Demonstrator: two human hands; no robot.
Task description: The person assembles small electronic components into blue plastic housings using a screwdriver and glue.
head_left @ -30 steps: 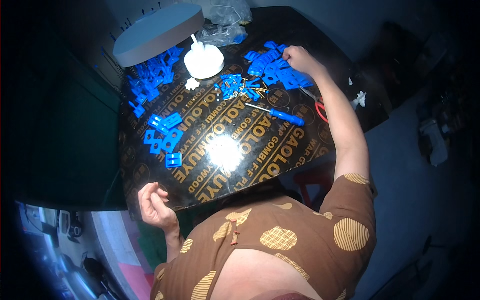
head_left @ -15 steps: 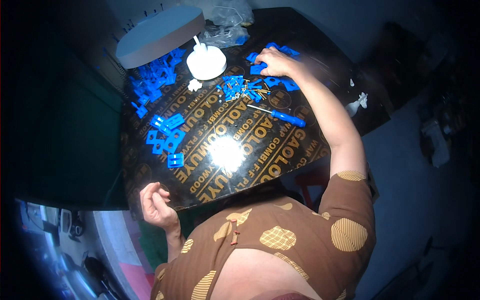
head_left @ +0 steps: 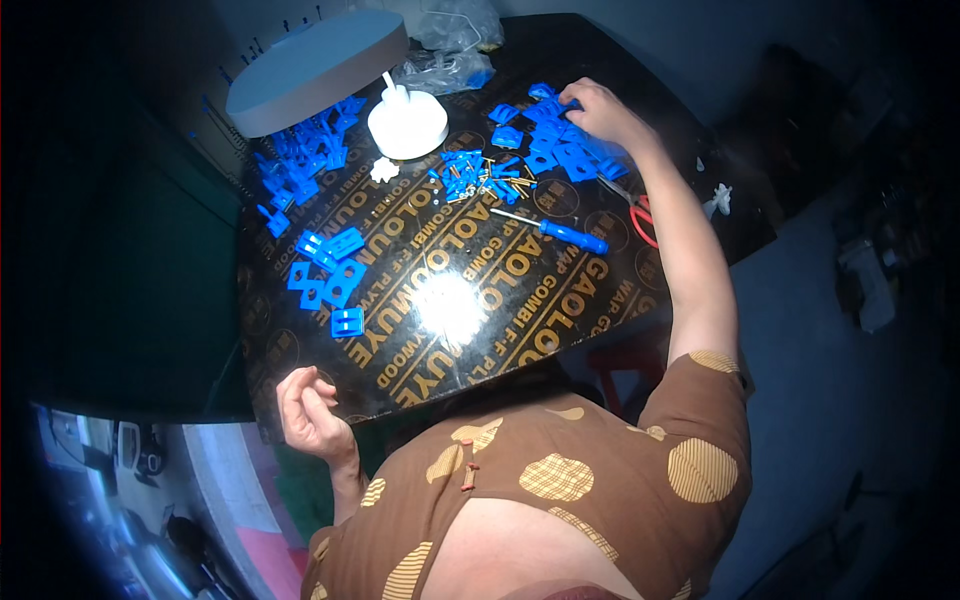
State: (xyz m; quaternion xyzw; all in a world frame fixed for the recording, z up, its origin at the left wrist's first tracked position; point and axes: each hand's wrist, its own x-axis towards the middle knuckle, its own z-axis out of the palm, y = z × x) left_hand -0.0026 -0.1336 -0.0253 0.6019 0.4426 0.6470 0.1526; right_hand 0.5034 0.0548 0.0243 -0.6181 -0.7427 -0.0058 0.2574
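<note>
My right hand [head_left: 600, 112] reaches to the far right of the table, fingers bent down over a spread pile of flat blue plastic pieces [head_left: 570, 155], some with round holes. Its fingertips close on a blue plastic piece at the pile's far edge; the grip is partly hidden. At the near left table edge, my left hand [head_left: 314, 412] is raised with its fingers curled in, and nothing shows in them. Nearer than the pile lie small blue parts mixed with brass-coloured screws [head_left: 480, 178] and a blue-handled screwdriver [head_left: 572, 236].
Red-handled scissors [head_left: 643, 218] lie beside my right forearm. A lamp with a white round base [head_left: 408, 128] stands at the back, near clear plastic bags [head_left: 445, 70]. More blue pieces [head_left: 335, 262] lie on the left, with blue clips [head_left: 310, 160] behind them.
My right hand has moved right and slightly farther away over the pile, uncovering blue pieces. The red-handled scissors now show beside the forearm. My left hand has stayed nearly still.
</note>
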